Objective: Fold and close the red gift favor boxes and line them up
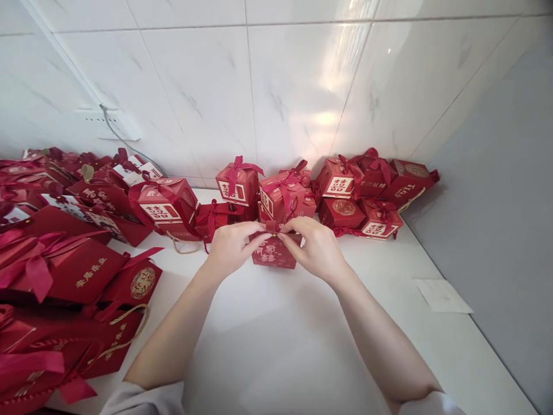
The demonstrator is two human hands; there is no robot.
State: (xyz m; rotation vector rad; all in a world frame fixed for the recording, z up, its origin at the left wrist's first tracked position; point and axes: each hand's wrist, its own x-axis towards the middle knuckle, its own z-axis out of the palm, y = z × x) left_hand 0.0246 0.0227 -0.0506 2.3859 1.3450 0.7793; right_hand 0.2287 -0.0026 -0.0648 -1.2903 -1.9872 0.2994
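A red gift box (275, 253) with pale printed figures stands on the white table in front of me, its upper part partly covered by my fingers. From the left, my left hand (233, 245) pinches at the top of the box. My right hand (314, 246) pinches the same top edge from the right, its fingertips almost meeting the left ones. A small gold-coloured spot and a short loop of red ribbon (271, 226) show between the fingertips. Just behind stands another red box with a ribbon bow (283, 193).
Many red boxes and bags (82, 271) crowd the left side. More ribboned boxes (360, 193) line the tiled wall at the back. A white paper (443, 295) lies at the right table edge, beside a grey panel (496, 202). A wall socket (108, 124) has a cable.
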